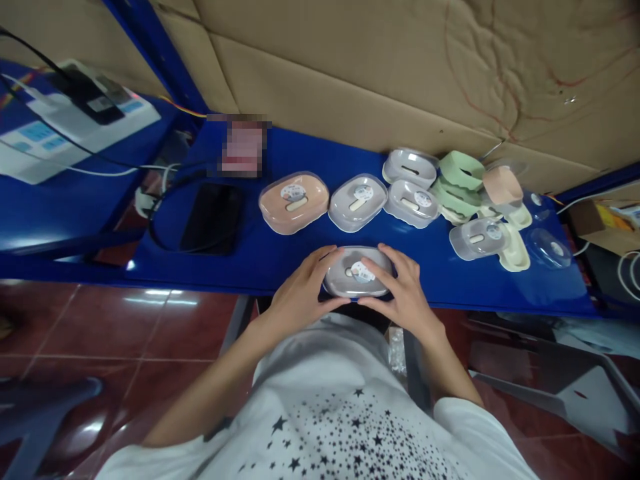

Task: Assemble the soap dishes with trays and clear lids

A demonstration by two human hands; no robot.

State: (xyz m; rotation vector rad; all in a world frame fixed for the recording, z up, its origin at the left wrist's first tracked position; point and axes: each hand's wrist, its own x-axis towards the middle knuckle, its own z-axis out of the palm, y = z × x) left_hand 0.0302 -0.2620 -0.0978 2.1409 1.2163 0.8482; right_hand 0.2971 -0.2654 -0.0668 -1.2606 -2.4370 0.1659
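Black stars scatter over a white T-shirt (320, 407), the person's own, below the work. Brown cardboard (325, 87), creased and marked with red lines, walls off the far side. Along its foot runs a glossy blue table (255, 270), long and narrow; glossy red floor tiles (110, 327) show beneath. On another blue surface to the left lies a white power strip (30, 150) with plugs in it. Left hand (300, 290) and right hand (405, 290) hold one grey lidded box (353, 285) between them, at the table's front edge, fingers curved around opposite ends, thumbs along the near side. Whether its base touches the table I cannot tell. Lid up, its long axis runs left to right, roughly along that edge. A small label (361, 272) sits on the lid, partly under a right finger.
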